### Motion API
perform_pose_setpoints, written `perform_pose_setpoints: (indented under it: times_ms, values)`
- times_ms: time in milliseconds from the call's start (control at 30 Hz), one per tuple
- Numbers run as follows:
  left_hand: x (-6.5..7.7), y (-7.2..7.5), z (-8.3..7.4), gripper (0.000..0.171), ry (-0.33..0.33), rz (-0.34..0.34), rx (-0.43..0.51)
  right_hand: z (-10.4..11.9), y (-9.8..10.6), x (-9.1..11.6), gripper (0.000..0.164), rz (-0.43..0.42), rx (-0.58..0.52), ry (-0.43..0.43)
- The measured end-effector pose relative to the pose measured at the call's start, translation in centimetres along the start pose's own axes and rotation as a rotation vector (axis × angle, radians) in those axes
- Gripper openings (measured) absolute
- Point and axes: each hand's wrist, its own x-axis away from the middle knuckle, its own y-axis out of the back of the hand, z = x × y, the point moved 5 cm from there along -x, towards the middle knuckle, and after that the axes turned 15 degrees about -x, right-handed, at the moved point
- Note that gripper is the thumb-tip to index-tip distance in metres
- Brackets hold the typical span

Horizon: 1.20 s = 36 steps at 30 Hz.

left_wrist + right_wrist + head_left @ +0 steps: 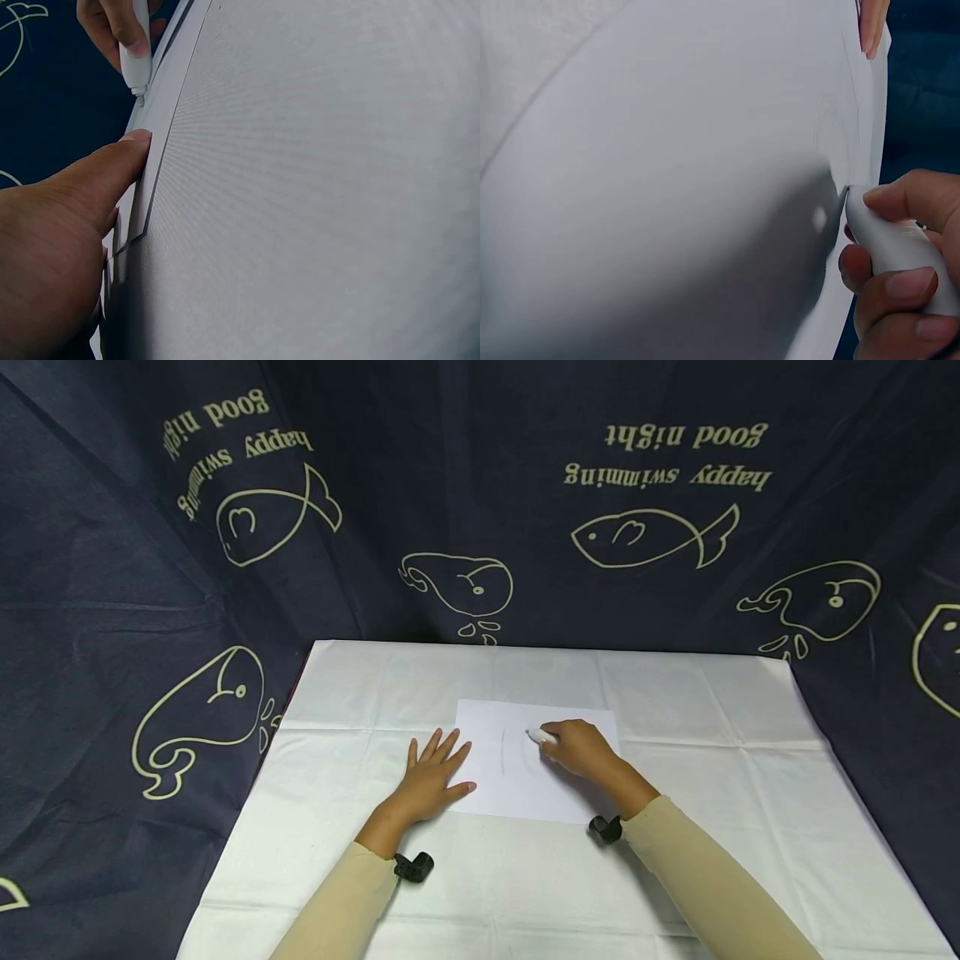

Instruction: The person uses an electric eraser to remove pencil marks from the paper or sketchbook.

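A white sheet of paper (480, 797) lies on the covered table. My right hand (583, 750) grips a thick white marker pen (540, 737), its tip at the sheet's upper middle. In the right wrist view, the thumb and curled fingers wrap the marker's body (892, 244), and its dark tip meets the paper. Faint thin pencil-like lines (503, 752) run down the sheet left of the tip. With fingers spread, my left hand (427, 783) rests flat at the sheet's left edge. Its thumb (131, 146) presses on the paper's margin in the left wrist view.
A white cloth (375, 693) with fold creases covers the table. Behind and beside it hangs a dark blue curtain (450, 460) printed with fish, whales and lettering. Small black devices (415, 867) sit at both wrists, below the beige sleeves.
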Motion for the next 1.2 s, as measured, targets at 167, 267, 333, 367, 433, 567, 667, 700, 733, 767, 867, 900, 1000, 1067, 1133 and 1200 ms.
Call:
perform_pose_setpoints:
  times_ms: [167, 267, 333, 367, 433, 567, 667, 700, 733, 767, 867, 900, 1000, 1067, 1133, 1200]
  values:
    - [0.01, -0.01, 0.01, 0.073, 0.001, -0.003, 0.002, -0.29, 0.07, 0.07, 0.043, -0.032, 0.010, 0.007]
    - [0.02, -0.03, 0.01, 0.073, 0.002, -0.002, -0.001, -0.43, 0.14, 0.06, 0.042, -0.053, 0.012, 0.013]
    - [0.03, -0.02, 0.00, 0.073, 0.002, -0.002, 0.000, -0.40, 0.07, 0.07, 0.042, -0.043, 0.008, 0.023]
    - [0.03, 0.00, -0.01, 0.073, 0.001, -0.002, 0.001, -0.39, 0.02, 0.06, 0.042, -0.034, 0.006, 0.029]
    - [0.05, 0.05, -0.03, 0.073, 0.002, -0.001, 0.000, -0.34, -0.08, 0.06, 0.042, -0.020, 0.006, 0.041]
    - [0.08, 0.16, -0.06, 0.073, 0.002, -0.002, -0.005, -0.26, 0.09, 0.08, 0.041, -0.043, 0.006, 0.040]
    - [0.11, 0.17, -0.07, 0.073, 0.001, -0.003, -0.006, -0.25, 0.17, 0.08, 0.040, -0.063, 0.010, 0.037]
    - [0.12, 0.16, -0.07, 0.073, -0.001, -0.003, -0.004, -0.21, 0.14, 0.10, 0.039, -0.060, 0.013, 0.042]
    - [0.13, 0.16, -0.08, 0.073, -0.001, -0.004, -0.003, -0.19, 0.08, 0.11, 0.039, -0.053, 0.011, 0.044]
    - [0.14, 0.16, -0.08, 0.073, -0.002, -0.003, -0.003, -0.17, 0.01, 0.11, 0.039, -0.045, 0.010, 0.047]
    - [0.15, 0.15, -0.10, 0.073, 0.000, -0.002, -0.005, -0.08, -0.08, 0.08, 0.039, -0.038, 0.011, 0.054]
    - [0.15, 0.15, -0.10, 0.073, 0.001, -0.003, -0.005, -0.06, -0.05, 0.05, 0.039, -0.045, 0.014, 0.053]
    - [0.16, 0.16, -0.13, 0.073, 0.001, -0.004, -0.007, -0.15, 0.07, -0.06, 0.039, -0.067, 0.030, 0.040]
    - [0.15, 0.16, -0.14, 0.073, 0.000, -0.003, -0.006, -0.18, 0.13, -0.11, 0.039, -0.069, 0.035, 0.030]
    - [0.13, 0.16, -0.13, 0.073, -0.001, -0.002, -0.007, -0.16, 0.11, -0.13, 0.040, -0.061, 0.031, 0.026]
    - [0.09, 0.12, -0.09, 0.073, -0.001, -0.001, -0.008, -0.06, 0.15, -0.15, 0.040, -0.060, 0.031, 0.033]
